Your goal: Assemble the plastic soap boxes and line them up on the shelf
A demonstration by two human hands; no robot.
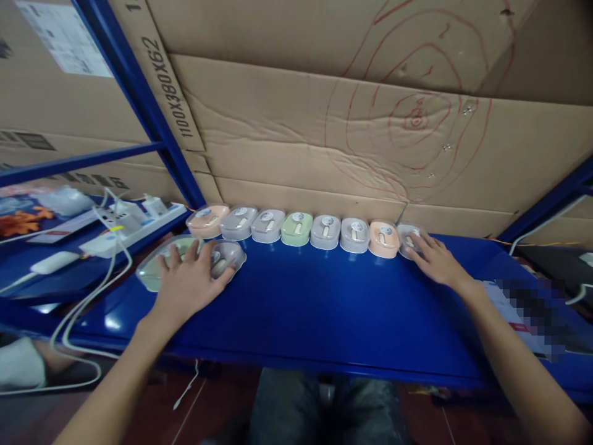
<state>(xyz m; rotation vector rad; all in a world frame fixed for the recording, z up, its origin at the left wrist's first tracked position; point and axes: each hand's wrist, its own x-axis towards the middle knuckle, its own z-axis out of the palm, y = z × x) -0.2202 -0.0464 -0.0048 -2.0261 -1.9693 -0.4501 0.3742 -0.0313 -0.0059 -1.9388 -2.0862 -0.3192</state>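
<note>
Grey mouse [409, 241], lengthwise toward cardboard [324, 123]

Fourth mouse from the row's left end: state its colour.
Pale green mouse, clear in the head view.

2 boxed mice [194, 262] lie flat; grey boxed mouse [410, 241] ends row.

A row of packed mice [296, 228] runs along the back edge of the shelf [324, 315], against the cardboard [352, 123] behind it. The right hand [435, 259] rests on the row's rightmost pack [407, 240]. Near the shelf's left edge, in front of the row, two more packs [194, 262] lie side by side under the left hand [189, 281]. A power strip [134, 225] lies further left.
</note>
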